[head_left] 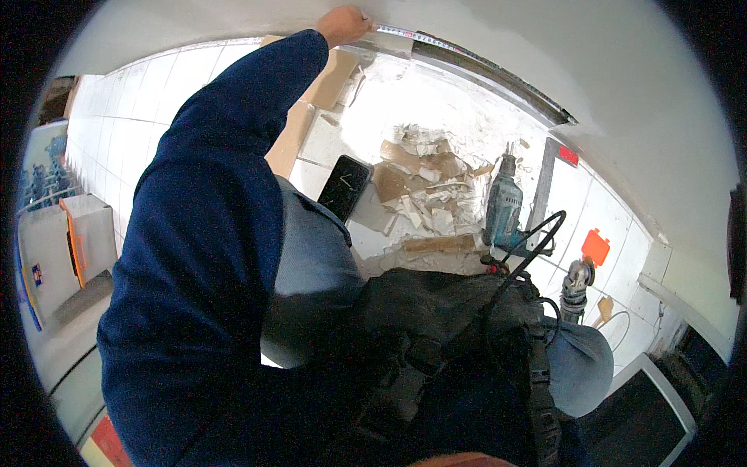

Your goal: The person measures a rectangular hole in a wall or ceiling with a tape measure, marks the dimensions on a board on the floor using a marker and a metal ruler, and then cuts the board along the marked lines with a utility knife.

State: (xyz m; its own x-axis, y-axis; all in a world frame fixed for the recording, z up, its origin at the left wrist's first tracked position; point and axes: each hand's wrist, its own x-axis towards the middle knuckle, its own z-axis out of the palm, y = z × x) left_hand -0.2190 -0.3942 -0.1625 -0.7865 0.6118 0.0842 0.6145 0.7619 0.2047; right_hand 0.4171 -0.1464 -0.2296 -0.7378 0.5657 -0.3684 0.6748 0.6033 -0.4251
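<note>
Where left fingers (360,19) hold it, the measuring tape (401,32) is hidden.

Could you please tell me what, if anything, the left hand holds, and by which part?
The left hand holds a narrow white measuring tape by the left end of its visible strip.

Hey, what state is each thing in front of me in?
Left hand: fingers closed on the tape's end
Measuring tape: pulled out along the wall
Drill: lying down, cord attached; can't tell if it's plugged in
Angle grinder: set down on the floor
Phone: dark face up
Rubble: broken, scattered in pieces
</note>
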